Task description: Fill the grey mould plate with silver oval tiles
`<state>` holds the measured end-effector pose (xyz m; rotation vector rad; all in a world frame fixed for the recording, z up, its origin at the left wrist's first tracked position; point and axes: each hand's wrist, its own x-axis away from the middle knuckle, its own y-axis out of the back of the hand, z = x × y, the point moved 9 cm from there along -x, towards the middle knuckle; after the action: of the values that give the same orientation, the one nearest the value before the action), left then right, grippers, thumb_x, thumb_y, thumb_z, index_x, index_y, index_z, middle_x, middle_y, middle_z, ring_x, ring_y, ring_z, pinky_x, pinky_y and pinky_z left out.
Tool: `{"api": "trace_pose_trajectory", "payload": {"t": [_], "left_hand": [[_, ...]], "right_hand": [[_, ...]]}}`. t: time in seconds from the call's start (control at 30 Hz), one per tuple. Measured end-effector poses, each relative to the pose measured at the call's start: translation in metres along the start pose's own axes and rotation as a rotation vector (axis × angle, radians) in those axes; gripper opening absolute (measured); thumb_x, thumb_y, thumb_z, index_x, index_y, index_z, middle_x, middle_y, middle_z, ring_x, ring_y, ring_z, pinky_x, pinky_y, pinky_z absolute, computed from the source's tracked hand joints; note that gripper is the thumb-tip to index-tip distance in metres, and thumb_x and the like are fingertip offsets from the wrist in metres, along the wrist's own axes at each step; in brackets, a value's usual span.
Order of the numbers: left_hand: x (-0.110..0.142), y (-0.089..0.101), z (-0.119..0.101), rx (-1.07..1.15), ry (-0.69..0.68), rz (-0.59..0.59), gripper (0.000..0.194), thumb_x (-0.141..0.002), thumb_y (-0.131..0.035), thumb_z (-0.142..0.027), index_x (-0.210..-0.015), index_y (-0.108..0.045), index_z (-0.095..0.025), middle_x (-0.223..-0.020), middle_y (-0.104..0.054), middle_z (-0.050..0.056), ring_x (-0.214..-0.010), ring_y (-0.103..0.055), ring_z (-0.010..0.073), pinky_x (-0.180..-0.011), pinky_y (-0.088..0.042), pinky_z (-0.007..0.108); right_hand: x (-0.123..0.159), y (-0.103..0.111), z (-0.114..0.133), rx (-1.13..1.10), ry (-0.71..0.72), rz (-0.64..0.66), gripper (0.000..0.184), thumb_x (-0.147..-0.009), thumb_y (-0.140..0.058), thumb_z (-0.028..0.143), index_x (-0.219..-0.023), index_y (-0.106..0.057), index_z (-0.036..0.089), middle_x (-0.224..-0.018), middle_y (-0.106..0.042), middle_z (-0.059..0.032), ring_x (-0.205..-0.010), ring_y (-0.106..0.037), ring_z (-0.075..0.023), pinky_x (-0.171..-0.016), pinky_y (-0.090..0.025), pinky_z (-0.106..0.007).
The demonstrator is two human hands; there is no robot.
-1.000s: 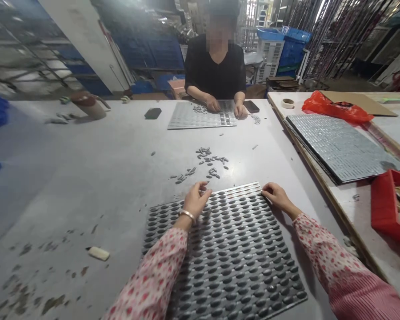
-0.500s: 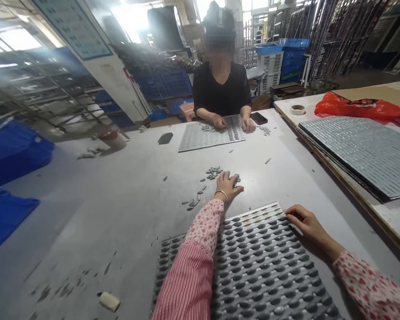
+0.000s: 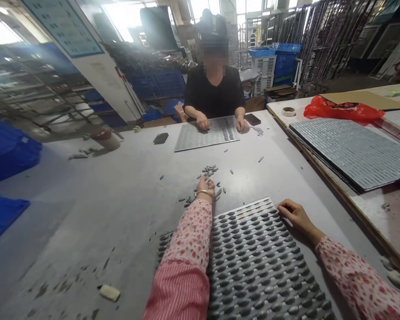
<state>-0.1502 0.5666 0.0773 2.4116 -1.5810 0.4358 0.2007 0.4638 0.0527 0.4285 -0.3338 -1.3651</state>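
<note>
My left hand [image 3: 206, 186] reaches out over a scatter of small grey oval pieces [image 3: 210, 169]. Its fingers are curled down among them, and what lies within is mostly hidden. In front of me is a board [image 3: 253, 262] covered in rows of dark grey ovals, with pale, brown-marked strips [image 3: 257, 208] along its far edge. My left forearm crosses the board's left part. At the far right corner, my right hand [image 3: 295, 215] rests with thumb and bent fingers closed against the board's edge.
Across the table a person in black works on a similar board [image 3: 200, 138]; a phone [image 3: 253, 119] lies beside it. To the right, a side table carries stacked panels [image 3: 353, 151], a red plastic bag [image 3: 346, 110] and a tape roll [image 3: 288, 112]. A whitish block [image 3: 109, 293] lies at left front.
My left hand has moved left and nearer, from spread fingers to curled ones, and several oval pieces now lie to its right. My right hand stays at the board's corner. The view has shifted slightly.
</note>
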Motion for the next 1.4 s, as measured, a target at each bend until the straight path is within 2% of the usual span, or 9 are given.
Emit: {"api": "trace_pose_trajectory", "payload": {"t": [0.17,0.33,0.4,0.53,0.7,0.9,1.07,1.27,1.4], "left_hand": [[0.016,0.031,0.008,0.446,0.212,-0.041,0.026,-0.088,-0.049,-0.031,-0.105,-0.055,-0.013,-0.092,-0.060,0.005,-0.072,-0.058,0.0118,-0.060,-0.052,0.027],[0.068,0.016,0.014,0.760,0.363,0.043,0.028,-0.094,-0.029,-0.022,-0.081,-0.052,-0.014,-0.058,-0.047,-0.002,-0.039,-0.036,0.0018,-0.031,-0.031,0.010],[0.102,-0.001,0.014,0.810,0.421,0.106,0.026,-0.093,-0.033,-0.025,-0.079,-0.052,-0.015,-0.057,-0.046,-0.002,-0.035,-0.030,0.0011,-0.026,-0.024,0.010],[0.180,-0.038,0.025,0.806,0.546,0.235,0.021,-0.091,-0.041,-0.028,-0.079,-0.053,-0.014,-0.057,-0.044,-0.003,-0.032,-0.026,0.0002,-0.025,-0.015,0.011],[0.249,-0.066,0.063,0.560,0.630,0.404,0.028,-0.087,-0.046,-0.042,-0.079,-0.050,-0.015,-0.054,-0.044,-0.005,-0.031,-0.025,-0.0011,-0.029,-0.012,0.008],[0.256,-0.059,0.087,0.474,0.473,0.428,0.035,-0.080,-0.055,-0.049,-0.083,-0.052,-0.015,-0.055,-0.048,-0.004,-0.032,-0.028,-0.0007,-0.030,-0.013,0.009],[0.266,-0.060,0.094,0.898,0.773,0.432,0.025,-0.091,-0.040,-0.032,-0.085,-0.053,-0.012,-0.064,-0.049,0.000,-0.037,-0.032,0.0002,-0.028,-0.018,0.008],[0.261,-0.036,0.086,1.339,0.822,0.116,0.022,-0.093,-0.034,-0.020,-0.085,-0.054,-0.013,-0.083,-0.054,0.006,-0.064,-0.056,0.0065,-0.044,-0.046,0.011],[0.267,-0.030,0.083,1.351,0.810,0.055,0.023,-0.093,-0.035,-0.021,-0.087,-0.056,-0.014,-0.081,-0.054,0.005,-0.060,-0.053,0.0054,-0.041,-0.043,0.010]], "right_hand": [[-0.007,0.005,-0.011,-0.063,-0.068,-0.027,0.035,-0.077,-0.055,0.051,-0.076,-0.062,0.017,-0.072,-0.062,-0.0038,-0.069,-0.056,-0.0180,-0.066,-0.045,-0.030],[-0.014,0.021,-0.009,-0.191,-0.189,-0.157,0.038,-0.079,-0.051,0.054,-0.080,-0.060,0.017,-0.074,-0.061,-0.0041,-0.062,-0.053,-0.0149,-0.057,-0.043,-0.026],[-0.013,0.016,0.011,-0.221,-0.158,-0.147,0.035,-0.083,-0.049,0.051,-0.085,-0.060,0.018,-0.079,-0.062,-0.0041,-0.067,-0.054,-0.0151,-0.062,-0.045,-0.026],[0.001,-0.026,0.078,-0.254,-0.018,0.149,0.030,-0.084,-0.053,0.044,-0.099,-0.062,0.019,-0.091,-0.063,-0.0044,-0.082,-0.056,-0.0165,-0.073,-0.046,-0.028],[0.032,-0.060,0.128,-0.269,0.045,0.353,0.027,-0.082,-0.059,0.040,-0.102,-0.063,0.021,-0.097,-0.060,-0.0039,-0.082,-0.057,-0.0151,-0.067,-0.045,-0.025],[0.050,-0.080,0.120,-0.553,-0.116,0.361,0.025,-0.075,-0.067,0.041,-0.086,-0.061,0.019,-0.078,-0.058,-0.0002,-0.064,-0.057,-0.0131,-0.061,-0.046,-0.026],[0.016,-0.074,0.098,-0.544,-0.133,0.182,0.027,-0.079,-0.060,0.044,-0.079,-0.056,0.018,-0.076,-0.061,-0.0012,-0.063,-0.051,-0.0120,-0.059,-0.042,-0.025],[-0.041,-0.091,0.091,0.118,0.130,0.356,0.016,-0.086,-0.049,0.024,-0.090,-0.062,0.017,-0.083,-0.062,-0.0028,-0.080,-0.054,-0.0146,-0.076,-0.040,-0.027],[-0.050,-0.108,0.088,0.443,0.210,0.450,0.012,-0.083,-0.055,0.016,-0.089,-0.065,0.016,-0.081,-0.063,-0.0036,-0.078,-0.055,-0.0151,-0.072,-0.038,-0.025]]}}
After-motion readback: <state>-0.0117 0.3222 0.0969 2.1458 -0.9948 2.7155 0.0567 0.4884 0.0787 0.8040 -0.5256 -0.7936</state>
